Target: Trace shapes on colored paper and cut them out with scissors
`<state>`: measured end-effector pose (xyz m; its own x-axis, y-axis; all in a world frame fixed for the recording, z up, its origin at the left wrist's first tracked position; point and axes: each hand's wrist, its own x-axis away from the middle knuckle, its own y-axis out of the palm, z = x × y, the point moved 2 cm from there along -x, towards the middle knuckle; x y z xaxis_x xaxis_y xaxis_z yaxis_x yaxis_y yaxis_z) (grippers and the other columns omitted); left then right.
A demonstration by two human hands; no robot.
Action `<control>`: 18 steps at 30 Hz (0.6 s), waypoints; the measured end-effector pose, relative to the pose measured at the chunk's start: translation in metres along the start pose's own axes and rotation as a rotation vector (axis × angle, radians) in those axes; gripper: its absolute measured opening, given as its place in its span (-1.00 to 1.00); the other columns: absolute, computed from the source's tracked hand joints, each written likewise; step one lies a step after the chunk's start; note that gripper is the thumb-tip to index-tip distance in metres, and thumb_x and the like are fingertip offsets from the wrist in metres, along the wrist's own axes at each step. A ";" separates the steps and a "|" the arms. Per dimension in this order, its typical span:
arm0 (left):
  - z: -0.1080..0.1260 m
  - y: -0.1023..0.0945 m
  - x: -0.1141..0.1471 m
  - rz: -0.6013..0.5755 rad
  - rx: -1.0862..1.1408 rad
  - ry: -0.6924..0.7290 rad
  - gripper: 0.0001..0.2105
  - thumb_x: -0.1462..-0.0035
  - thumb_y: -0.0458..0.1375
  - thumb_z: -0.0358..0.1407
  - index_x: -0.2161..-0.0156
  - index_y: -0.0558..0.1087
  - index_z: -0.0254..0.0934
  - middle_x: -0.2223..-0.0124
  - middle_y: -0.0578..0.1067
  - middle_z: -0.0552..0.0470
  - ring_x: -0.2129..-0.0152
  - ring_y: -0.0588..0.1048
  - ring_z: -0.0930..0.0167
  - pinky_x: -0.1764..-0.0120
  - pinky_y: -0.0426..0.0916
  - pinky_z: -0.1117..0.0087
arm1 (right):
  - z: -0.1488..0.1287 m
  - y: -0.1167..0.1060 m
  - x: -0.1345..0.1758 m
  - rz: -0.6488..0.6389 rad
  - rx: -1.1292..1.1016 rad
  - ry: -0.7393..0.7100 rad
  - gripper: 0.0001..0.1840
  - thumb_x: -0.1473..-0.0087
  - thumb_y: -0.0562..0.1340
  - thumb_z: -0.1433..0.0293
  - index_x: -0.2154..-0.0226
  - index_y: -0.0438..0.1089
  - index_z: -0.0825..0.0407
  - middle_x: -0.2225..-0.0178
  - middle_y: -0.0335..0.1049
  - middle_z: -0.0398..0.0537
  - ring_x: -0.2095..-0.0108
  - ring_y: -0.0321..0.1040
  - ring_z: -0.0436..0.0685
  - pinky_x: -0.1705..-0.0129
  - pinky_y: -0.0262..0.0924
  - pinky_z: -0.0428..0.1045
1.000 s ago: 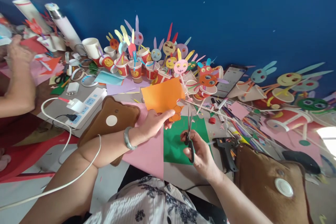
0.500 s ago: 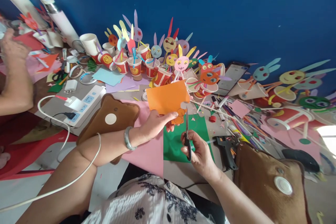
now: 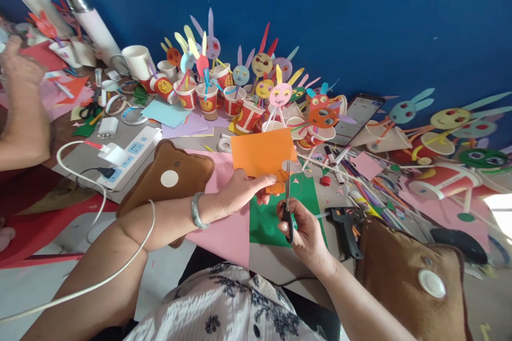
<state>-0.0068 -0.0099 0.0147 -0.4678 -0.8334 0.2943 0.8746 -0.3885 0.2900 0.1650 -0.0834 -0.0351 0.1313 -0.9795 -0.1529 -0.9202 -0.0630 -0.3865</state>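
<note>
An orange sheet of paper (image 3: 262, 150) is pinched in my left hand (image 3: 244, 192), thumb on top, near its lower edge. Rounded outlines are drawn on its lower right corner. My right hand (image 3: 306, 229) grips a pair of black-handled scissors (image 3: 287, 218), fingers in the loops, blades pointing up along the paper's right side at the drawn corner. A rounded notch shows in that edge. Beneath both hands lie a green sheet (image 3: 264, 229) and a pink sheet (image 3: 224, 229).
Paper cups with rabbit faces (image 3: 281, 95) line the blue wall. A glue gun (image 3: 346, 229) and a brown cushion-like pouch (image 3: 412, 272) lie right. Left are another brown pouch (image 3: 184, 168), a power strip (image 3: 134, 154), a white cable across my forearm and another person's arm (image 3: 24, 112).
The orange paper, with my left hand, has shifted slightly right and down in view. The scissors remain at its right edge, with my right hand almost in the same place.
</note>
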 end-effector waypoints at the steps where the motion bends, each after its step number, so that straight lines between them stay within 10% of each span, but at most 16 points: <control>1: 0.001 0.000 0.000 -0.002 0.002 -0.003 -0.67 -0.12 0.18 -0.15 0.54 0.39 -0.36 0.62 0.37 0.08 0.69 0.34 0.57 0.62 0.24 0.55 | 0.000 0.000 0.000 -0.001 -0.004 0.002 -0.48 -0.07 0.21 -0.12 0.44 0.24 -0.01 0.40 0.32 -0.09 0.40 0.26 0.08 0.37 0.15 -0.01; 18: 0.007 0.002 0.006 -0.029 0.021 -0.012 -0.72 -0.12 0.21 -0.17 0.48 0.42 -0.37 0.60 0.40 0.08 0.68 0.35 0.57 0.60 0.27 0.53 | -0.004 0.000 0.001 0.006 -0.036 0.054 -0.44 -0.03 0.20 -0.17 0.45 0.26 0.00 0.41 0.32 -0.07 0.41 0.25 0.09 0.41 0.15 -0.02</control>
<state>-0.0090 -0.0123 0.0236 -0.4943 -0.8173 0.2962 0.8580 -0.4039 0.3174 0.1634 -0.0856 -0.0321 0.1060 -0.9888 -0.1054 -0.9337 -0.0626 -0.3526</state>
